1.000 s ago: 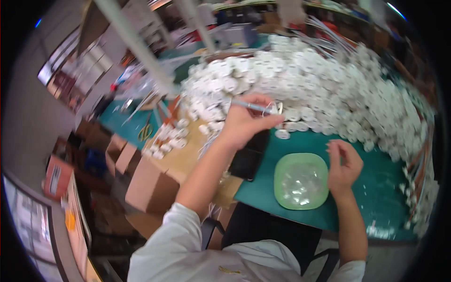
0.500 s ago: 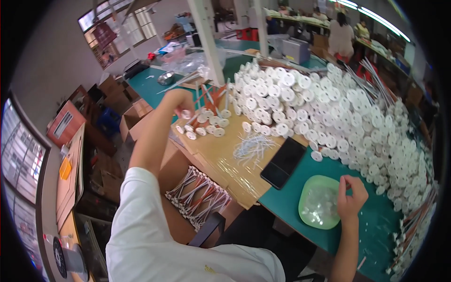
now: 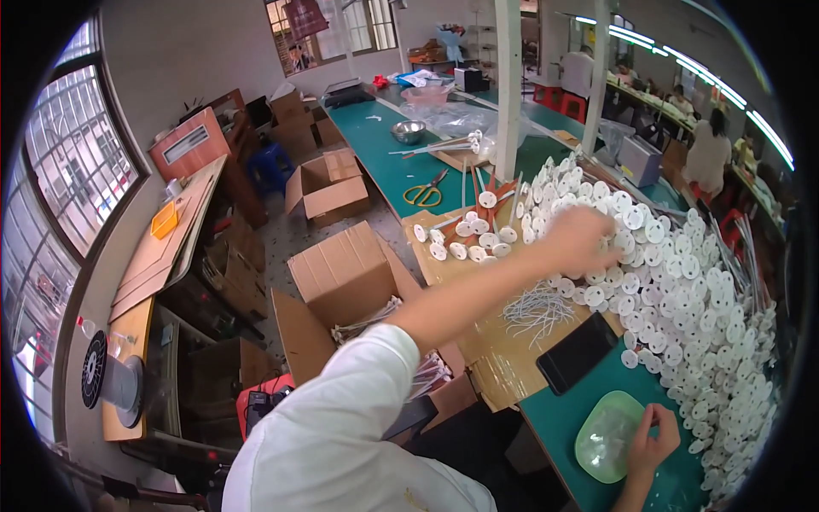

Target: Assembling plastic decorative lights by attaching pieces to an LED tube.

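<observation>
My left arm reaches across the cardboard, and my left hand (image 3: 584, 243), smeared by motion, is at the near edge of a big pile of white round discs (image 3: 653, 230) with small holes. Whether it grips one cannot be made out. A smaller cluster of such discs (image 3: 465, 229), with brown and white rods standing among them, sits left of it. My right hand (image 3: 655, 437) is beside a light green bowl (image 3: 589, 444) holding small clear pieces. Its fingers are pinched together, and anything between them is too small to tell.
A bundle of thin white ties (image 3: 537, 311) and a black phone (image 3: 578, 354) lie in front of the pile. Yellow-handled scissors (image 3: 424, 194) and a metal bowl (image 3: 408, 130) are farther back. An open cardboard box (image 3: 341, 273) containing rods with white ends stands left. People work at far tables.
My left hand has moved right from the small cluster to the large pile. The view has swung left, bringing the scissors and open boxes into sight. My right hand stays by the bowl.
</observation>
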`<state>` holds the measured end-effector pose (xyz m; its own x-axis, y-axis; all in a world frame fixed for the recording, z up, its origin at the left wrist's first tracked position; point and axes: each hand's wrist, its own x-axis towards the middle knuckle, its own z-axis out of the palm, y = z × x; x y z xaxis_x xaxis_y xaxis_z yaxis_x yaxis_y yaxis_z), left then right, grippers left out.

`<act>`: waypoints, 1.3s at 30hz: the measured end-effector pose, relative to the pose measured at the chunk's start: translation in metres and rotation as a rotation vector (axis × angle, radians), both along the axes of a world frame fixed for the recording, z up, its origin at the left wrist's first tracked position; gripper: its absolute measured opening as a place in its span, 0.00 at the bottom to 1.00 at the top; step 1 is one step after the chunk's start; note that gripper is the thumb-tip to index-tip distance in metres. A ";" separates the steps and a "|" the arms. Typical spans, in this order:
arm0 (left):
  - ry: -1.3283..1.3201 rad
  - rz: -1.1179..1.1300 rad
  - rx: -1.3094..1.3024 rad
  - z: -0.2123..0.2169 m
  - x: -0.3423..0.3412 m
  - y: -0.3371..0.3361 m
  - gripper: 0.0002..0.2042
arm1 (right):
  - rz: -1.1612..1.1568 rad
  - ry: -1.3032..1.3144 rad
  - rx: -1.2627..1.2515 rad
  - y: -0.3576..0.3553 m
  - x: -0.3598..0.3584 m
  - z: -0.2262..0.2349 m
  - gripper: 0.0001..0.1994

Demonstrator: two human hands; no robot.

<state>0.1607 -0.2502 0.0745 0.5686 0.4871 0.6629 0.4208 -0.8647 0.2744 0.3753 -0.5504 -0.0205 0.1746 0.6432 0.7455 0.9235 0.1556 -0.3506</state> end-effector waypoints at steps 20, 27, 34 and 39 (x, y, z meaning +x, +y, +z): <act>-0.390 -0.656 -0.049 -0.089 0.109 -0.091 0.10 | -1.278 -0.349 -0.477 -0.248 0.135 -0.025 0.17; -0.337 -0.713 -0.014 -0.097 0.116 -0.104 0.12 | -1.091 -0.119 -0.129 -0.272 0.136 0.003 0.11; -0.317 -0.708 0.035 -0.093 0.105 -0.103 0.12 | -1.390 -0.212 -0.249 -0.326 0.116 0.007 0.08; -0.335 -0.784 -0.123 -0.083 0.110 -0.119 0.11 | -1.398 0.164 -0.495 -0.381 0.104 -0.007 0.10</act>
